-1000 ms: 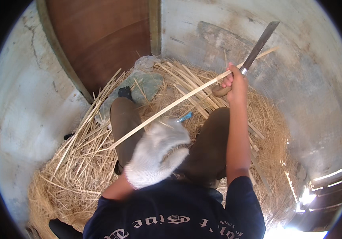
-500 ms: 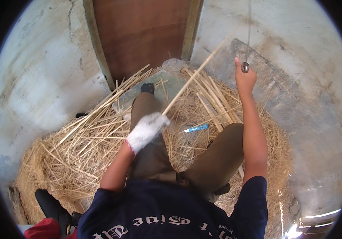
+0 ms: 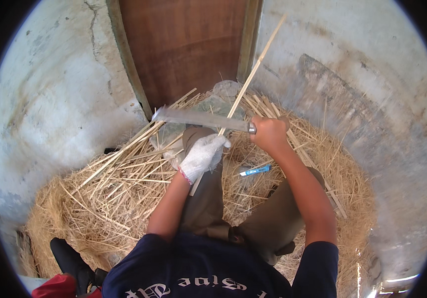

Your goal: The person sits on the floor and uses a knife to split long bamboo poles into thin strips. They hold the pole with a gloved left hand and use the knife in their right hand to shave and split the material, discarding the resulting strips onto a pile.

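Observation:
My left hand [image 3: 202, 157], in a white knit glove, grips a long pale bamboo strip [image 3: 253, 69] that slants up and to the right toward the door frame. My right hand [image 3: 269, 133], bare, holds the handle of a long flat knife [image 3: 201, 118] whose blade lies level across the strip, pointing left. Both hands are above my knees in olive trousers [image 3: 208, 208]. The strip's lower end is hidden behind the glove.
A heap of split bamboo strips and straw-like shavings [image 3: 99, 198] surrounds my legs. A blue pen-like tool [image 3: 255, 171] lies on the shavings by my right knee. A brown wooden door [image 3: 186, 49] and grey concrete walls [image 3: 44, 94] stand ahead. A black shoe [image 3: 72, 258] sits lower left.
The knife has swung down from pointing upward on the right to lying level across the strip. The strip has tilted more upright, and the gloved hand has shifted right.

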Demonstrator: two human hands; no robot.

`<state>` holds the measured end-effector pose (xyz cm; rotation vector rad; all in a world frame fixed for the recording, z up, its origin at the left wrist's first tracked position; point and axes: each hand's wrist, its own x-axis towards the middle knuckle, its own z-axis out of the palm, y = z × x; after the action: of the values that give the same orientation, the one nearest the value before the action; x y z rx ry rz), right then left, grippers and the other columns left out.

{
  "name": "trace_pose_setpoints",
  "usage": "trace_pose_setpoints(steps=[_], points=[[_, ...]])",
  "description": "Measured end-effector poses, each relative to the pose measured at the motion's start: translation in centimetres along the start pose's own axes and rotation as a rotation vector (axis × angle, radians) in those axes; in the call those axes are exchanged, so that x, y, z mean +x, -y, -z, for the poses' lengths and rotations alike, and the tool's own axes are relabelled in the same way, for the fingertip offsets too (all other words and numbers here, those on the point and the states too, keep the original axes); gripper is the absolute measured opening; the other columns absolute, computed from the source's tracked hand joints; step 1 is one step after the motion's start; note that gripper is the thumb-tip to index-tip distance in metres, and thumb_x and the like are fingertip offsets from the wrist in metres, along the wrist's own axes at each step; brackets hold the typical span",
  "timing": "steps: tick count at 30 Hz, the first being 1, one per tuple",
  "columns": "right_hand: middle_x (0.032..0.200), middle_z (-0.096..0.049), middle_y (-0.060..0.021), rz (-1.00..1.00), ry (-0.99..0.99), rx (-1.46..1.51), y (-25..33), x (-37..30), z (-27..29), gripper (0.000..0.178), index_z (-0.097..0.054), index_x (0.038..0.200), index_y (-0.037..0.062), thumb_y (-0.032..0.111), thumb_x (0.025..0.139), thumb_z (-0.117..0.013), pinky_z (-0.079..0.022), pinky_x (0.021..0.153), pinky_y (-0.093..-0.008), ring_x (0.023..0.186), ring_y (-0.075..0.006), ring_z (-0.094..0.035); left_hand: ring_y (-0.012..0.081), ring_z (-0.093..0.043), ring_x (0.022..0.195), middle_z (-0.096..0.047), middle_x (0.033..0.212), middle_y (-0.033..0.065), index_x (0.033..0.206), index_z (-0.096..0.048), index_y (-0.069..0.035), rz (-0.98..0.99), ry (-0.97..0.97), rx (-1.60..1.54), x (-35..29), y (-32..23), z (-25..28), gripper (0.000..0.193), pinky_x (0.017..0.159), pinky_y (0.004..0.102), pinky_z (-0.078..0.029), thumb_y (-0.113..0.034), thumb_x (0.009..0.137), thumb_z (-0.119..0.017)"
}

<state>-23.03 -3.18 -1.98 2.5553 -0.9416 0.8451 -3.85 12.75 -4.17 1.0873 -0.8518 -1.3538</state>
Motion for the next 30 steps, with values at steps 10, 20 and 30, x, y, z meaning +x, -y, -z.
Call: trace_pose_setpoints(steps=[10,20,30], points=[[0.071,-0.073,-0.0121,-0.34,0.221,-0.097,-1.8,2.3,0.9,0.013,-0.073,0.084,0.0091,0.021,0.08,-0.069,-0.059,0.065,-0.046,0.064,-0.0323,-0.074,0.0064,-0.031,0.042,-0.038,0.058,-0.0075,0.09,-0.061,-0.011,0.045,-0.007,-0.026,0.2,1.0,-1.6,0.025,0.038,0.0258,-0.023,-0.029,0.106,-0.055],[0.07,-0.072,-0.0096,-0.041,0.339,-0.104,-2.0,-0.6,2.1,0.015,-0.072,0.083,0.0117,0.024,0.073,-0.075,-0.05,0.057,-0.0469,0.065,-0.03,-0.072,0.0071,-0.032,0.04,-0.04,0.056,-0.0067,0.091,-0.062,-0.011,0.076,-0.003,-0.128,-1.2,0.3,-1.1,0.023,0.037,0.0266,-0.024,-0.027,0.107,-0.055],[0.079,-0.075,-0.0161,-0.623,0.266,-0.052,-7.5,0.8,1.3,0.017,-0.075,0.085,0.0086,0.021,0.074,-0.074,-0.059,0.071,-0.0452,0.076,-0.032,-0.076,0.0091,-0.035,0.04,-0.039,0.055,-0.0056,0.09,-0.064,-0.01,0.103,0.005,0.004,-3.3,-0.1,-3.6,0.02,0.038,0.0276,-0.025,-0.023,0.103,-0.057]])
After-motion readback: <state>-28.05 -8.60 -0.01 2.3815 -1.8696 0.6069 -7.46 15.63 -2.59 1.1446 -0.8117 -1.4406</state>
